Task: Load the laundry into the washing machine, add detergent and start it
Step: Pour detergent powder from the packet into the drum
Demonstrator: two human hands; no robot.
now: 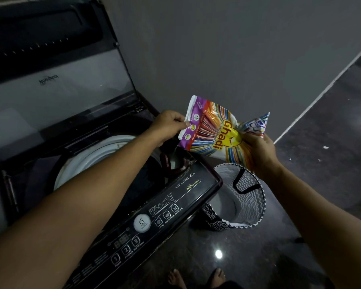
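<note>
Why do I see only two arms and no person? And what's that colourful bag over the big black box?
The camera sits on the person's head and looks down, so the rest of their body stays out of view. The big box is a washing machine with its lid up. The left hand pinches one end of a colourful detergent packet; the right hand grips the other end. The packet is tipped, and white powder falls into a small tray at the machine's corner. A zigzag-patterned laundry basket sits on the floor beside the machine.
</note>
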